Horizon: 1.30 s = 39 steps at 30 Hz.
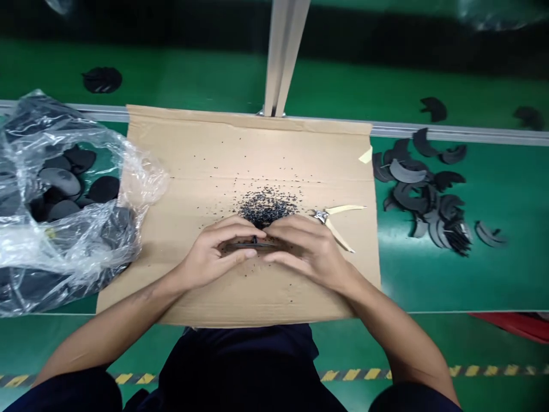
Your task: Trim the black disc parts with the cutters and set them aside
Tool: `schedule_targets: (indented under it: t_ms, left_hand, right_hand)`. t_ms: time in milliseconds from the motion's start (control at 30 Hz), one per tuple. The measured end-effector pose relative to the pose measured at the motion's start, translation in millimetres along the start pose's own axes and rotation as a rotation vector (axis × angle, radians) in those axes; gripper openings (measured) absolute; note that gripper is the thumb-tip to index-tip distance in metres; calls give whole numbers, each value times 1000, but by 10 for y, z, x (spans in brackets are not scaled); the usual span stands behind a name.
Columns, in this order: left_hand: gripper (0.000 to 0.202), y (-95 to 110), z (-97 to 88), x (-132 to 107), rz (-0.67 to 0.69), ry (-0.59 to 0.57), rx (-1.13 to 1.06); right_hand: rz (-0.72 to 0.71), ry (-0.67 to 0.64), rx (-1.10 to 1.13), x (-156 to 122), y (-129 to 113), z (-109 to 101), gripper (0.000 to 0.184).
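Between my two hands, above the cardboard sheet, is a thin black plastic part (262,246), held edge-on towards me. My left hand (217,247) pinches its left side, thumb below and fingers above. On the other side my right hand (306,247) grips it the same way. A small upright piece stands out from the part's middle; the fingers cover much of the rest. Just beyond the fingertips lies a pile of tiny black scraps (268,205). To the right of my right hand, side cutters (332,222) with cream handles lie spread on the cardboard.
At left, a clear plastic bag (146,177) holds several round black parts (62,180). Several curved black parts (412,197) are heaped on the green table (493,274) at right. The cardboard (180,309) lies under my hands; a metal post (285,57) rises behind it.
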State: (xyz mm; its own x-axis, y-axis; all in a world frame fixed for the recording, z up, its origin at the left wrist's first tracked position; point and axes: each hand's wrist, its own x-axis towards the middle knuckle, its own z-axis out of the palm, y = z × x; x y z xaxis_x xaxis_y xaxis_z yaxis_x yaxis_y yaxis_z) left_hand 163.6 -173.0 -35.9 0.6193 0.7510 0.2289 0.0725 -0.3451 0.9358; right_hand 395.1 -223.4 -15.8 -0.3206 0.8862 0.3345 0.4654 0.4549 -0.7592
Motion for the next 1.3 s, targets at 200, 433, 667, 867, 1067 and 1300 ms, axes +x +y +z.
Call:
schedule_targets:
  t_ms: [200,433,667,867,1067,1300]
  left_hand:
    - [22,19,41,-8,37,128,65]
    - [22,-26,24,40,54,97,87]
    - [23,-72,3,59,68,105,68]
    - [23,-90,2,81,103,106,59]
    - [26,-106,-2,91,116,94,35]
    - [22,-125,19,85,123,92,17]
  right_hand:
    - [247,-82,-691,-447,292,-648,60]
    - [66,-2,-688,-421,371,-697,43]
    - [53,-100,-275,-88,95,-381,36]
    - [-80,-127,-298,-17,151,-280,44]
    - [-136,-123,-356,-22,187,-301,42]
    - [-206,-95,-456,-5,143,-306,40]
